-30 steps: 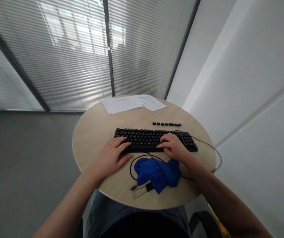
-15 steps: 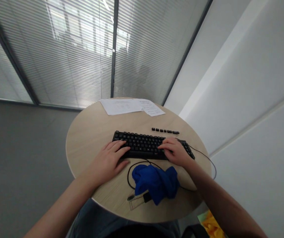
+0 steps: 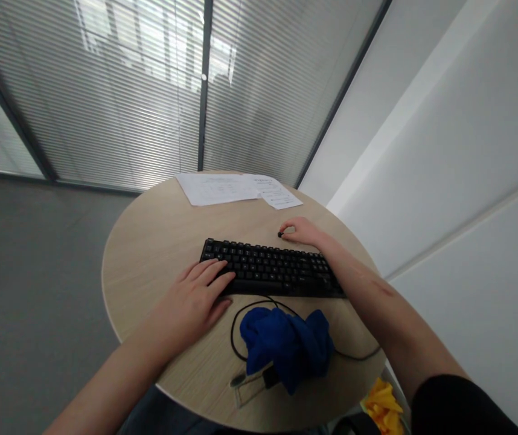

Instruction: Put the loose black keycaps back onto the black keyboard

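Note:
A black keyboard (image 3: 263, 269) lies across the middle of the round wooden table (image 3: 150, 241). My left hand (image 3: 200, 293) rests with fingers spread on the keyboard's left end. Beyond the keyboard, my right hand (image 3: 302, 231) pinches a small black keycap (image 3: 280, 234) between thumb and forefinger. The hand and forearm hide the spot where the other loose keycaps lay. Nearer the front edge is a crumpled blue cloth (image 3: 286, 344), with a black cable looping beside it. A small wire tool (image 3: 250, 386) with a dark end pokes out from under the cloth.
White printed papers (image 3: 223, 188) lie at the table's far edge. Beyond stands a glass partition with blinds (image 3: 127, 109), and a white wall (image 3: 467, 151) is on the right. Something yellow (image 3: 383, 408) shows below the table at the lower right.
My right hand has moved from the keyboard to the row of loose keycaps behind it and closed on the leftmost one. My left hand stays on the keyboard. The view has shifted slightly.

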Available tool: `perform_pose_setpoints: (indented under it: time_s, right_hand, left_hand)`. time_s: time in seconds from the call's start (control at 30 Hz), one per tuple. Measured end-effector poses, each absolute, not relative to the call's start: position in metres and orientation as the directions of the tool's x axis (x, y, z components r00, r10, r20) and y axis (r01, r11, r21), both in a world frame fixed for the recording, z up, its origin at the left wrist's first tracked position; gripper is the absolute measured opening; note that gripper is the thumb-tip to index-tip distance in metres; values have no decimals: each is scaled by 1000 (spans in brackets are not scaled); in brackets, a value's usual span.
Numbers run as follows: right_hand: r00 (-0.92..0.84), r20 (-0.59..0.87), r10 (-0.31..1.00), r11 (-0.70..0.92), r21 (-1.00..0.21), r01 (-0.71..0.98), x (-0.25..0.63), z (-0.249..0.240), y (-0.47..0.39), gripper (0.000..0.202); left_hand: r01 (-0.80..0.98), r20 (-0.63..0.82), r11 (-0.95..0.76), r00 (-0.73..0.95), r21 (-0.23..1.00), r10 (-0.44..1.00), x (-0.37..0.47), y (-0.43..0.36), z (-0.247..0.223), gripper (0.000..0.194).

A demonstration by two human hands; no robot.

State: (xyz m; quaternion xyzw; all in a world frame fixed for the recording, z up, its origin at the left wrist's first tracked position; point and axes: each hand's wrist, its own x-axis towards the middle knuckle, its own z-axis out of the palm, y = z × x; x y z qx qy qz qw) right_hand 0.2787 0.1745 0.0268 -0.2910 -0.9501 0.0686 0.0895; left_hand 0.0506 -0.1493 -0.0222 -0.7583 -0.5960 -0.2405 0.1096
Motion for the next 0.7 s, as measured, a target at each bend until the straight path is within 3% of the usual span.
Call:
perform_pose_setpoints:
  time_s: [0.13, 0.23, 0.33, 0.5, 0.7]
  right_hand:
    - [-802, 93, 590, 801, -188, 568, 272, 27, 171, 14]
    - [-774, 178, 607, 792, -210, 573, 276, 38, 157, 15]
    - [-768, 327, 550, 833, -278, 478, 298, 48, 125, 13]
    - [-727, 443, 525, 818, -500, 286, 357, 28, 54, 10]
    - [-687, 541, 485, 845, -493, 208, 383, -8, 20, 7]
  left_hand:
    - [951, 494, -276, 174, 142, 852, 51, -149, -23, 42]
    - [953, 493, -277, 185, 121, 850, 52, -149, -21, 42]
    - [957, 493, -272, 189, 101, 849, 54, -150, -19, 42]
    - [958, 466, -260, 177, 120, 867, 54, -148, -17, 43]
    - [949, 453, -265, 164, 169, 876, 53, -145, -15, 44]
